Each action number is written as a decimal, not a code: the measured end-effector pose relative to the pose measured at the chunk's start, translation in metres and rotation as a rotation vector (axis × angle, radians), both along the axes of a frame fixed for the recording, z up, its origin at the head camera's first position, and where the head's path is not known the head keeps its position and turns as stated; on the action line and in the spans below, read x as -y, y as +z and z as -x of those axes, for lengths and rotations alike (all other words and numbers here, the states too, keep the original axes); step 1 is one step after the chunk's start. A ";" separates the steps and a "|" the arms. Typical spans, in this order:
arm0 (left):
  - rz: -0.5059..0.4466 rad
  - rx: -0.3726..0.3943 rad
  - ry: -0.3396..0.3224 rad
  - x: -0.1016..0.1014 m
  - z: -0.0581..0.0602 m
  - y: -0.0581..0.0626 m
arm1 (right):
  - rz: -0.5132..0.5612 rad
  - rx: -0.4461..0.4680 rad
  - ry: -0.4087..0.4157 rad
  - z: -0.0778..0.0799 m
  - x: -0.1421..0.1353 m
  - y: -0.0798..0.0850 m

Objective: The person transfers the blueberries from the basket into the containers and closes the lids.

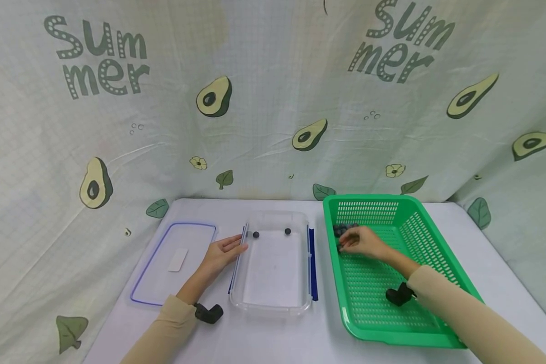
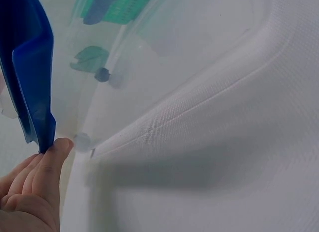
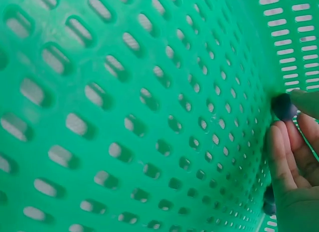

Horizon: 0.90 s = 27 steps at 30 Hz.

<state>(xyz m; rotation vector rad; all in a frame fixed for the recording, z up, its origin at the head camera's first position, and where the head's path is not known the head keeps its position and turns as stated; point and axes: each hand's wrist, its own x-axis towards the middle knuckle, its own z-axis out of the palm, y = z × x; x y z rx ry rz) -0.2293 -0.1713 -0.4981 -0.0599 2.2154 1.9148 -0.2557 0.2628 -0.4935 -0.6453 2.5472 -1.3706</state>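
Note:
My left hand (image 1: 223,254) rests against the left side of a clear plastic box (image 1: 275,307), fingers mostly straight. In the left wrist view its fingertips touch the lower end of a blue latch flap (image 2: 35,67). Two small dark balls (image 1: 287,231) lie inside the box near its far end. Over in the green basket (image 1: 393,339), my right hand (image 1: 364,241) reaches along the left wall. Between its thumb and fingertips it pinches a dark bluish ball (image 3: 284,107). More such dark balls (image 1: 341,229) are gathered in the basket's far left corner, partly hidden by the hand.
A clear lid with a blue seal (image 1: 156,304) lies flat left of the box, a white rectangular piece (image 1: 178,260) on it. On the box's right side another blue flap (image 1: 313,265) hangs outward. A patterned cloth (image 1: 264,101) hangs behind the white table (image 1: 291,344).

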 end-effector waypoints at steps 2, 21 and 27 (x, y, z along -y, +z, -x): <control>-0.005 0.001 0.000 0.000 0.000 0.000 | -0.011 -0.005 0.004 0.000 0.000 -0.001; -0.004 0.004 0.010 -0.001 -0.002 0.001 | -0.012 -0.090 0.048 0.001 0.000 -0.011; 0.002 -0.005 -0.009 -0.003 -0.005 0.010 | -0.034 -0.075 0.036 0.003 -0.001 -0.011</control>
